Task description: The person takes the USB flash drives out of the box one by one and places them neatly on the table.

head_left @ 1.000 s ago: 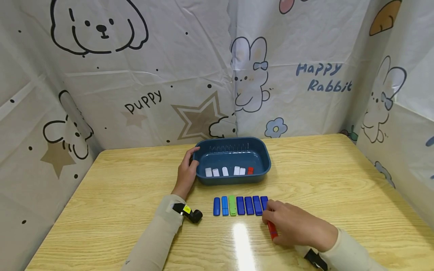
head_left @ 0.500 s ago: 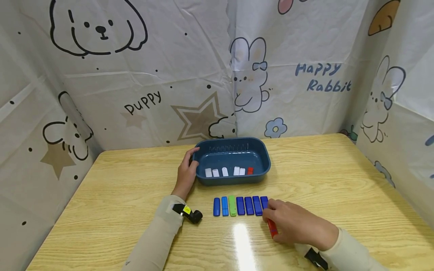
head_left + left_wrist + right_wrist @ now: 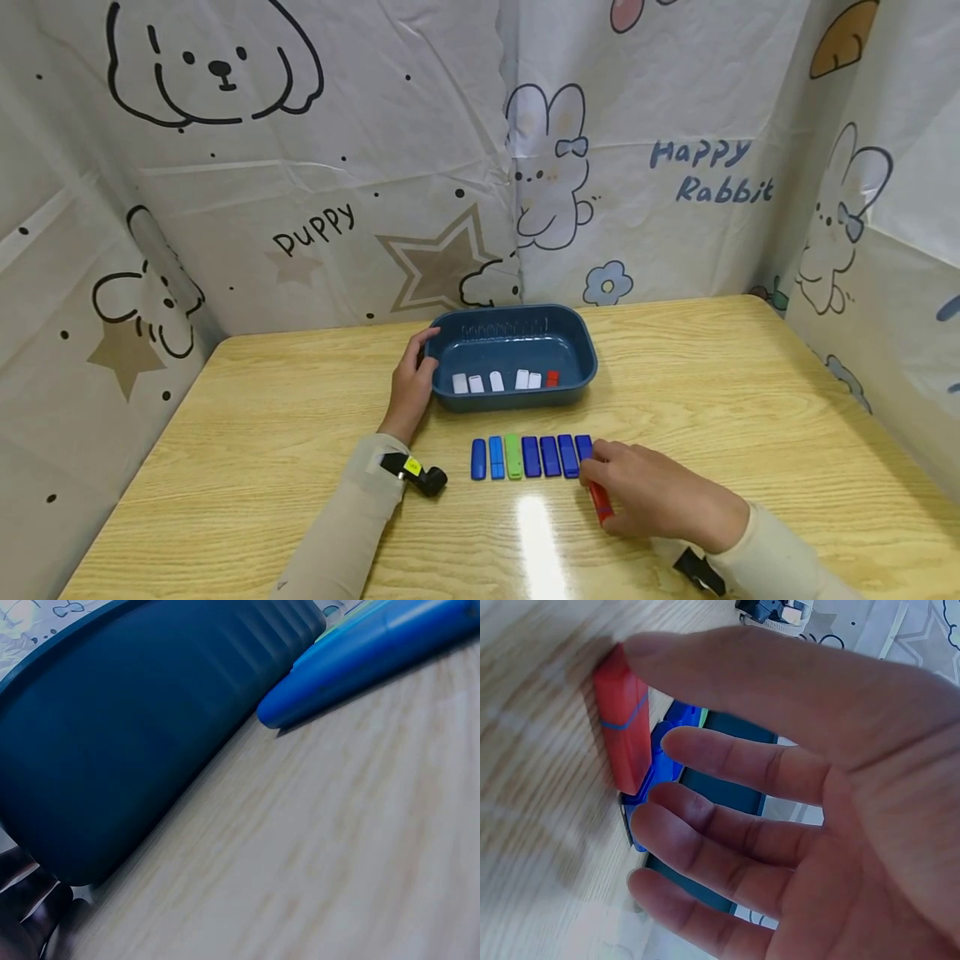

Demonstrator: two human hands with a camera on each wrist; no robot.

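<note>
My left hand [image 3: 412, 387] holds the left end of a dark blue-green plastic basin [image 3: 513, 400], thumb and forefinger at its rim. In the left wrist view, fingers [image 3: 34, 900] show beside the basin's bottom corner. Near the front right, my right hand [image 3: 660, 492] pinches a red USB stick [image 3: 600, 502] lengthwise on the table, thumb at its near end and fingertips by its far end. It has a thin blue line round it in the right wrist view. The stick lies tilted by the right end of a row with several dark blue sticks [image 3: 551, 457], partly covered by the hand.
A green stick [image 3: 513, 456], a light blue stick [image 3: 497, 457] and a rounded blue stick [image 3: 478, 459] form the row's left part. Inside the basin lie several white sticks [image 3: 497, 382] and a red piece [image 3: 552, 378]. A printed curtain [image 3: 330, 283] hangs behind the wooden table [image 3: 300, 392].
</note>
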